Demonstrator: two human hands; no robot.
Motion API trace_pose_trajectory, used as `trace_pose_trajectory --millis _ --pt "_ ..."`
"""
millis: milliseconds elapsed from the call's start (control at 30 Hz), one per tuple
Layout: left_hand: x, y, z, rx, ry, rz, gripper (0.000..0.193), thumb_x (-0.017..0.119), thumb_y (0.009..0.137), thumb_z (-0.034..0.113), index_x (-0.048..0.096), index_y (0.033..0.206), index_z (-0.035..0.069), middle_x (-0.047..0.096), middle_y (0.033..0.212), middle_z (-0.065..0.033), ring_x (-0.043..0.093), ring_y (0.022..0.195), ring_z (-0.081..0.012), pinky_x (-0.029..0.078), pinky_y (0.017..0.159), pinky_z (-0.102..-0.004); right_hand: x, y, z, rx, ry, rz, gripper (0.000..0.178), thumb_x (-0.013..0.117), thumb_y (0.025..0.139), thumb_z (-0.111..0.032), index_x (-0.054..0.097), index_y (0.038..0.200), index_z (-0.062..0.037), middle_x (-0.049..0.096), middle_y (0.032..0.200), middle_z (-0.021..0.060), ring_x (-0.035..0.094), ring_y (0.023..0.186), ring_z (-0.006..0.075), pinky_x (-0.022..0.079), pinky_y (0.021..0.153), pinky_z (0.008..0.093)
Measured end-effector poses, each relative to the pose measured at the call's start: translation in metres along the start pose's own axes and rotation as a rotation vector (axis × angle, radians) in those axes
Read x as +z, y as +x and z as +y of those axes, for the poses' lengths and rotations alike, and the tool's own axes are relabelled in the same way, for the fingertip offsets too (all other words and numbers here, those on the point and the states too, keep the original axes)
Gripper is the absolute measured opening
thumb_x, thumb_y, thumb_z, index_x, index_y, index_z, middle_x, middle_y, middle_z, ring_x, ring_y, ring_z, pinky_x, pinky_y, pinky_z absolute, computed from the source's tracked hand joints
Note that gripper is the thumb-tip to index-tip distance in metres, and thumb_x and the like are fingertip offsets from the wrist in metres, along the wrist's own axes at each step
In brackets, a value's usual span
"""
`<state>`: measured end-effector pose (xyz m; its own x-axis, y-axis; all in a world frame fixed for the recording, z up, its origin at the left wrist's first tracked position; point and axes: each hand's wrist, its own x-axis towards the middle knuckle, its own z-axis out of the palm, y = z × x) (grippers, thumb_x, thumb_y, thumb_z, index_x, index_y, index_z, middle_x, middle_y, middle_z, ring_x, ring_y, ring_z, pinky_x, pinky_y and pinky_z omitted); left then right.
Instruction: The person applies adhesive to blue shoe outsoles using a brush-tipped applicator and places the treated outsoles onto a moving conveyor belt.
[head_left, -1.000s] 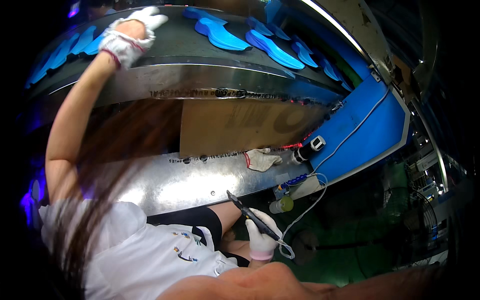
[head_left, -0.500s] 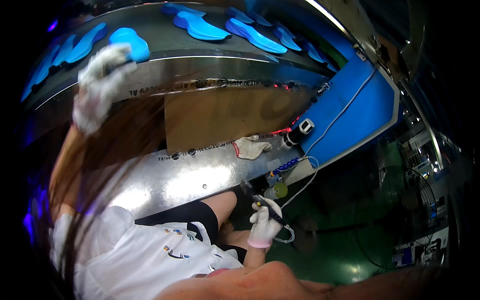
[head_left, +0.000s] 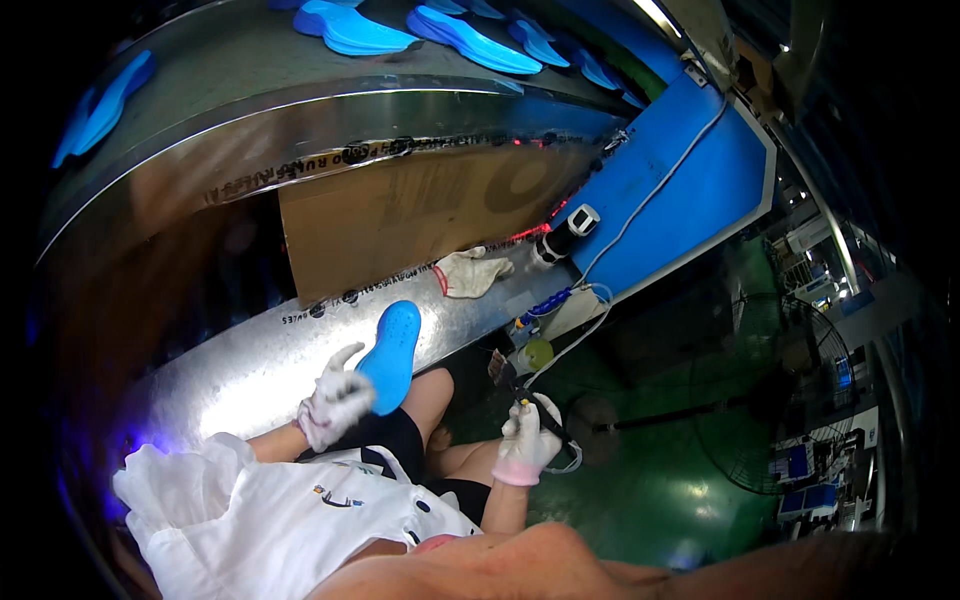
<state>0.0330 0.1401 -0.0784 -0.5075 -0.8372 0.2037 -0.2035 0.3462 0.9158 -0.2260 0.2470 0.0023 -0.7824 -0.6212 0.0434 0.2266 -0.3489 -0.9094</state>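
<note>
A bright blue shoe insole [head_left: 398, 345] lies over the metal ledge, its lower end reaching past the ledge edge toward my thighs. My gloved left hand [head_left: 338, 402], blurred, meets the insole's lower left edge; one finger sticks out while the others are curled at that edge. My right hand [head_left: 527, 445], in a white glove with a pink cuff, is wrapped round a slim black tool [head_left: 521, 391] with a brush-like tip. A pale tube or cord loops from the tool's lower end.
More blue insoles [head_left: 480, 42] lie on the dark conveyor belt [head_left: 230, 70]. A loose white glove [head_left: 470, 274] and a black-and-white cylinder [head_left: 568, 235] sit on the metal ledge [head_left: 240, 385]. Beyond are a cardboard sheet [head_left: 400, 215], a cable-draped blue panel [head_left: 660, 200] and a fan [head_left: 760, 395].
My left hand has come down from the conveyor to the ledge, and a blue insole is now beside it. My right hand still grips the black tool, almost unmoved.
</note>
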Motion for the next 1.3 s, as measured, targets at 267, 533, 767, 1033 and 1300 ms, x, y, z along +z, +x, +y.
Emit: trace_pose_trajectory --millis 267,533,767,1033,1300 --pt "0.033 0.071 -0.059 -0.672 -2.117 -0.596 0.097 0.045 0.082 0.082 0.045 0.139 0.003 0.051 0.134 -0.0293 0.057 0.114 -0.0398 0.050 0.094 -0.0512 0.009 -0.006 0.008 0.062 0.051 -0.029 0.020 0.064 0.092 -0.007 0.059 0.109 0.0014 0.058 0.078 0.0036 0.051 0.057 0.0070 0.042 0.047 0.0202" --pt "0.066 0.069 -0.040 -0.868 -1.957 -0.201 0.096 0.051 0.081 0.080 0.049 0.135 0.001 0.055 0.126 -0.0273 0.059 0.106 -0.0403 0.056 0.085 -0.0472 0.004 -0.016 0.038 0.163 -0.129 -0.094 0.020 0.065 0.090 -0.005 0.061 0.108 0.0024 0.061 0.077 0.0049 0.051 0.055 0.0068 0.040 0.045 0.0200" --pt "0.084 0.055 0.028 -0.773 -1.889 -0.270 0.076 0.052 0.088 0.069 0.057 0.129 0.005 0.063 0.123 -0.0154 0.063 0.108 -0.0323 0.053 0.090 -0.0496 0.070 0.039 0.035 -0.158 -0.853 -0.112 0.022 0.077 0.080 -0.015 0.069 0.096 -0.0015 0.072 0.084 0.0128 0.067 0.067 0.0182 0.052 0.065 0.0321" --pt "0.061 0.053 0.050 -0.547 -1.925 -0.296 0.075 0.054 0.088 0.068 0.052 0.133 0.008 0.064 0.122 -0.0123 0.064 0.105 -0.0312 0.053 0.092 -0.0480 0.065 -0.009 -0.011 -0.321 -0.789 -0.420 0.016 0.076 0.080 -0.010 0.069 0.094 -0.0068 0.070 0.084 0.0093 0.068 0.076 0.0220 0.054 0.069 0.0340" --pt "0.066 0.053 0.069 -0.434 -1.999 -0.324 0.078 0.049 0.092 0.067 0.044 0.142 0.007 0.057 0.132 -0.0206 0.061 0.112 -0.0392 0.051 0.096 -0.0550 0.070 -0.012 -0.023 -0.260 -0.466 -0.352 0.016 0.073 0.079 0.001 0.070 0.095 -0.0029 0.071 0.086 0.0043 0.066 0.074 0.0114 0.053 0.066 0.0292"
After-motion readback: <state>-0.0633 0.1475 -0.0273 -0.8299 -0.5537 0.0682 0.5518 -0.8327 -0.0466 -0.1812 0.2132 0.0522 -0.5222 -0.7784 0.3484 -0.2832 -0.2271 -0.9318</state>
